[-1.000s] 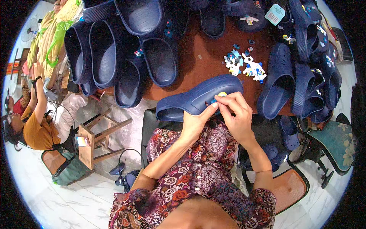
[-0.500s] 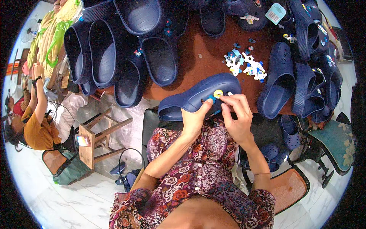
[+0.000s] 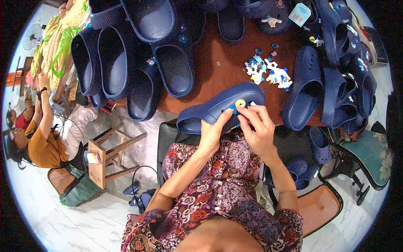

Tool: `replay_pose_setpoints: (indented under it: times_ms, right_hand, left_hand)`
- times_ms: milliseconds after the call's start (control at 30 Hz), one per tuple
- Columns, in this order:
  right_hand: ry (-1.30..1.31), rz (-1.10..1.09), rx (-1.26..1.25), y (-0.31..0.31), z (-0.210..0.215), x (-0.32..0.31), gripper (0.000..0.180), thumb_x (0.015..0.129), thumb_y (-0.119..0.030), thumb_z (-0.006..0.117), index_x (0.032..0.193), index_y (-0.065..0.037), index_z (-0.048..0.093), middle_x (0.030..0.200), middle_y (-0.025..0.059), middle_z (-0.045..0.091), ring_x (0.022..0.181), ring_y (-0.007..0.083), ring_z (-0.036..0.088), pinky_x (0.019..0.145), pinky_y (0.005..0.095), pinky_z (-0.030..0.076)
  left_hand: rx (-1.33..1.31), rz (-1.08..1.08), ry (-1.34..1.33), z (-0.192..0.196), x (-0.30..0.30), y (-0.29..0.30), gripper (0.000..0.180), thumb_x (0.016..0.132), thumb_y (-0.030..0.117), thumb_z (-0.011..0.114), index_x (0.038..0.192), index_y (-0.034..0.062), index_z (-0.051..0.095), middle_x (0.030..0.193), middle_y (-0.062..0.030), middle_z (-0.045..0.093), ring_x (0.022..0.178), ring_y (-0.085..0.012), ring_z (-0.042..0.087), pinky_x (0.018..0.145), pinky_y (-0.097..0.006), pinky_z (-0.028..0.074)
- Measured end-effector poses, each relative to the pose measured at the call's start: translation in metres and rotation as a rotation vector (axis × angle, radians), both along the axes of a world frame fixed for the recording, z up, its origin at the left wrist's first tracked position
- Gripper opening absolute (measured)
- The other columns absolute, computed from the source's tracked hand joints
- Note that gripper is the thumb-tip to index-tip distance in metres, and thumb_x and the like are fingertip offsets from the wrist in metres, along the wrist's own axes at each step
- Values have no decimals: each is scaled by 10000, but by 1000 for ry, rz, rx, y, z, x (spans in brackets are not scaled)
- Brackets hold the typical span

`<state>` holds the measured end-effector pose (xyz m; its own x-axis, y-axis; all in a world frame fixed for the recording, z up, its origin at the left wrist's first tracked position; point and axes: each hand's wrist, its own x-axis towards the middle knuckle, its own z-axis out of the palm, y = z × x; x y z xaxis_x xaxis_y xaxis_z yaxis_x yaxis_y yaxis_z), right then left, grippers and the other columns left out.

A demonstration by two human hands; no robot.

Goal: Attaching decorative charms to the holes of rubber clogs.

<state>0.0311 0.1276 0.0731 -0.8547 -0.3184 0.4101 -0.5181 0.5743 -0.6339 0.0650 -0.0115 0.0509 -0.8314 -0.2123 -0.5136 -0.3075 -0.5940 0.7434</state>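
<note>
Bare brown tabletop [image 3: 218,77] lies open ahead — flanked by left clogs [image 3: 126,63], charm pile [image 3: 268,73], right clogs [image 3: 336,84].

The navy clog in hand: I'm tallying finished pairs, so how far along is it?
Done: one round yellow charm sits on the navy clog. In hand: the left hand steadies it while the right hand works beside that charm. Left: loose charms wait on the brown table, among other clogs.

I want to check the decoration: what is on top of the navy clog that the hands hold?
On the navy clog, a round yellow charm sits on the upper. The left hand and right hand cover the area beside it, so anything under the fingers is hidden.
</note>
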Motion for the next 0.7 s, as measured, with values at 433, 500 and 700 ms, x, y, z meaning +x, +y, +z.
replay_pose_setpoints:
  times_ms: [433, 500, 700]
  right_hand:
    - [82, 47, 22, -2, -11, -8, 241, 735, -72, 768, 969, -80, 707, 852, 59, 580, 714, 218, 610, 612, 341, 508]
    - [89, 47, 30, -1, -9, -7, 227, 727, -73, 770, 944, -67, 703, 827, 65, 584, 721, 238, 603, 634, 354, 510]
    - [61, 82, 0, 0, -5, -7, 180, 757, -60, 746, 925, -58, 683, 847, 79, 599, 733, 260, 610, 682, 360, 521]
  left_hand:
    - [56, 35, 23, -4, 0, 5, 197, 889, 123, 682, 1060, 35, 641, 998, -15, 660, 884, -87, 608, 788, -252, 490]
    - [60, 25, 20, -6, 2, 6, 197, 888, 121, 683, 1061, 37, 641, 1001, -13, 659, 887, -86, 606, 791, -251, 488]
    - [73, -9, 29, -2, 5, 3, 250, 873, 137, 700, 1094, 44, 630, 1038, -9, 650, 932, -103, 604, 845, -266, 479]
